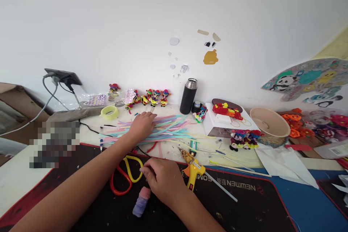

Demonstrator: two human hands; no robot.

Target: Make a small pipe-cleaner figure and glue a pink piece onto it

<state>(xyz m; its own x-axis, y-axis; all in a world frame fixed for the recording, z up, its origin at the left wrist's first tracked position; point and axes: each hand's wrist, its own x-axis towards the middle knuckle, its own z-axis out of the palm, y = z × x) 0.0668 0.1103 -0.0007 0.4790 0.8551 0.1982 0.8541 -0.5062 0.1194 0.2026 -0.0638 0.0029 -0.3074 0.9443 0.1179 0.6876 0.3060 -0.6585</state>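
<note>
My left hand (143,125) reaches out over a spread bundle of pastel pipe cleaners (174,127) in pink, blue, mint and purple. Its fingers lie stretched across them. Closer in, my right hand (165,179) is curled above the dark mat, thumb and fingertips together; whatever they pinch, if anything, is hidden. Just left of those fingertips are scissors (122,177) with one red and one yellow handle loop. Below lies a short fuzzy roll (141,202), pink at one end and purple at the other. A yellow hot glue gun (193,172) rests right of my right hand.
Small fuzzy dolls (156,98) line the wall beside a black thermos (188,96). Further right are a white box (214,125), more dolls (244,139) and a beige bowl (269,121). A yellow tape roll (109,112) and wall socket cords (61,79) are left.
</note>
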